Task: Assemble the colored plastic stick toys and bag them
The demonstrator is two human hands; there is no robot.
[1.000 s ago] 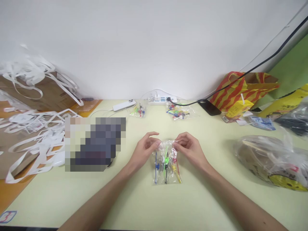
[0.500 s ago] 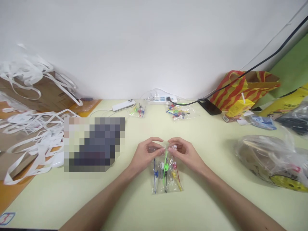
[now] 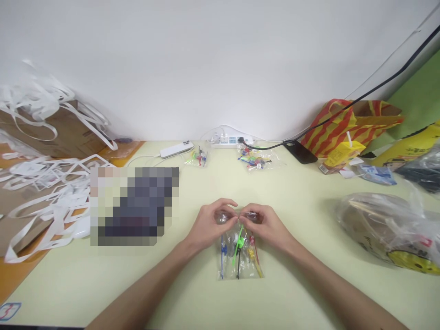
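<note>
A clear plastic bag (image 3: 245,270) lies flat on the pale table before me, holding several small coloured plastic parts. Among them are a blue rod (image 3: 222,256), a bright green piece (image 3: 239,243), a black rod (image 3: 238,263) and red and yellow pieces at the right. My left hand (image 3: 218,221) pinches the bag's upper edge between thumb and fingers. My right hand (image 3: 259,221) pinches the same edge just beside it, the fingertips of both hands nearly meeting. The fingers partly cover the bag's top.
Two more clear bags of coloured parts, a small bag (image 3: 197,157) and a larger bag (image 3: 256,158), lie by the power strip (image 3: 227,141). White straps (image 3: 51,197) pile at left. A black phone (image 3: 300,152), juice carton (image 3: 342,156) and wrapped bundle (image 3: 378,229) are at right.
Both hands have closed in on the bag's top edge, the fingers now pinching it. The bag and the green piece have shifted slightly.
</note>
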